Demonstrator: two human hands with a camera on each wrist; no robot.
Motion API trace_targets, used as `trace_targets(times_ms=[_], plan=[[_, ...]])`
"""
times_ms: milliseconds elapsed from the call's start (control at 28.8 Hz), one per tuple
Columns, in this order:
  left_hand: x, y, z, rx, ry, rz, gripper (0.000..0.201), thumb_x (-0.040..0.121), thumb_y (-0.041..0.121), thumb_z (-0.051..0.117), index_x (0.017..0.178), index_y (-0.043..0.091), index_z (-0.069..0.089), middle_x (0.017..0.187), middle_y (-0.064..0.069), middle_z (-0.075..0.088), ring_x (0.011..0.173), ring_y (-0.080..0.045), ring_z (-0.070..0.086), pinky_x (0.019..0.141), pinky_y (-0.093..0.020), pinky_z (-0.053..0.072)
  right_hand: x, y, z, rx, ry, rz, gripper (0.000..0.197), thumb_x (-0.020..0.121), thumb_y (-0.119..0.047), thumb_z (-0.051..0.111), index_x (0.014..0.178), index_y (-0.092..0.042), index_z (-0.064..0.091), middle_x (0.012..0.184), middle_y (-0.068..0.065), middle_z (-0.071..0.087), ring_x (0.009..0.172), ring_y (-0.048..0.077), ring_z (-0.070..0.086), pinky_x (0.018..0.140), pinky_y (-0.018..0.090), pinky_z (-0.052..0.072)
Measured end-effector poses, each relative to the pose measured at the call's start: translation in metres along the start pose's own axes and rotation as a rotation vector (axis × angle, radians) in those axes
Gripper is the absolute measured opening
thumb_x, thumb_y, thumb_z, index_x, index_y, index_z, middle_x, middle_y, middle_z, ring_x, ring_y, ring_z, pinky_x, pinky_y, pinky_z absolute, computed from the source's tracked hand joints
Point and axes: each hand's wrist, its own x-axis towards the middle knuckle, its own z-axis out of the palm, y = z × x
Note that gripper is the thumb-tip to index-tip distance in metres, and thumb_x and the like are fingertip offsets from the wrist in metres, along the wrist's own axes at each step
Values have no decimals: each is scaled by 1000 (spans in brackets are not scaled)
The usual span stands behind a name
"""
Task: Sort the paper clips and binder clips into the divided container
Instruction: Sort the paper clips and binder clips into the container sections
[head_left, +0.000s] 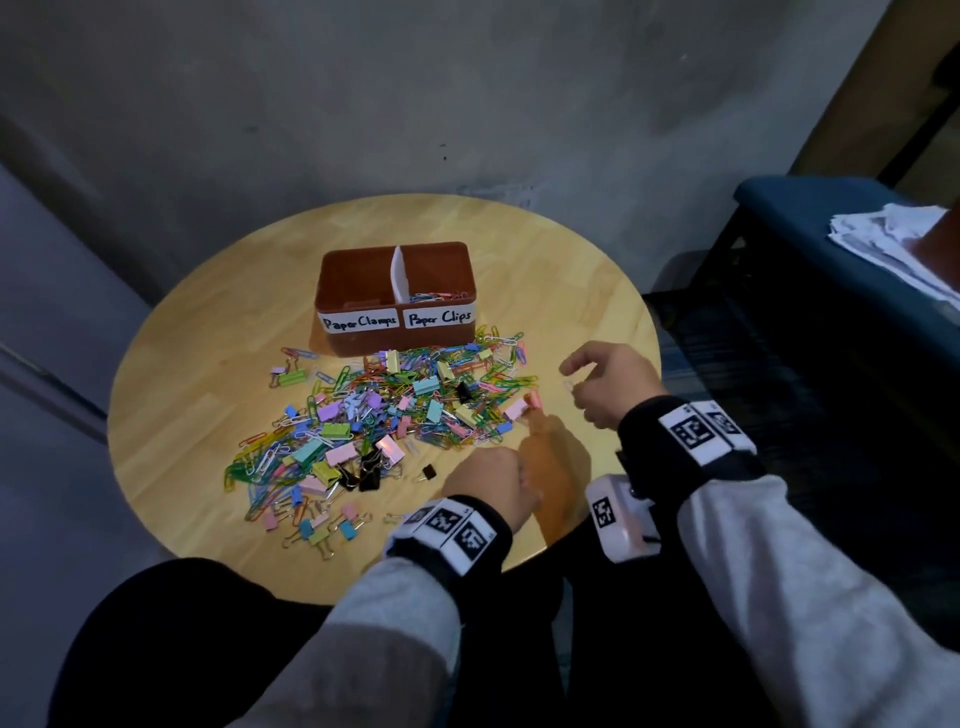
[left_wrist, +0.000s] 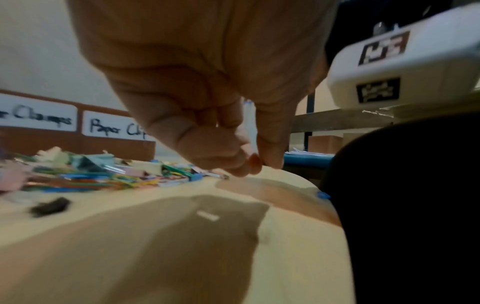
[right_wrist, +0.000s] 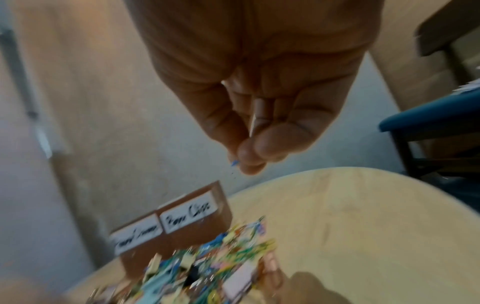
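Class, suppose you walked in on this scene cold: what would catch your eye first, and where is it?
First, the sprawling multicoloured heap of paper clips and binder clips in the middle of the round pale wooden table. Just behind it stands the brown divided container, hand-labelled "Paper Clamps" and "Paper Clips". At the heap's right edge, the right hand pinches a small pale paper clip.

Both hands hover with curled fingers, left hand low, right hand raised, fingertips pinched
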Motion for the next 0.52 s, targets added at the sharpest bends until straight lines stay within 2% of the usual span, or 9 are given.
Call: trace_targets(times_ms=[69,139,313,417,521], plan=[[9,16,7,1,-67,11,30,83,38,66,67,19,51,78,-3,59,82,-27,63,68,-31,50,1,11,-13,35,15,47,36,81,5,50,77,-27,66,64,7,59,52,24,53,54,30,45],[16,28,12,23,-96,15,32,79,46,65,75,16,57,82,-6,61,81,-28,63,65,-30,48,-1,20,-24,47,17,84,38,84,7,45,80,-22,69,64,7,58,52,23,52,51,28,42],[30,39,22,134,-143,27,48,72,56,73,84,10,62,83,-6,63,75,-25,62,58,-28,46,-3,41,-33,51,16,114,32,84,6,41,77,-17,62,68,12,58,53,24,56,51,27,46],[35,36,21,133,-171,27,45,75,49,75,91,9,65,90,-7,66,82,-26,63,65,-31,50,2,46,-34,95,22,123,26,85,5,44,77,-15,60,70,14,60,51,23,59,51,28,48],[39,27,14,130,-146,22,32,82,36,72,98,9,65,99,-9,66,92,-28,63,76,-34,54,8,44,-31,144,-2,128,22,85,5,47,76,-12,59,72,14,62,51,23,58,49,27,46]])
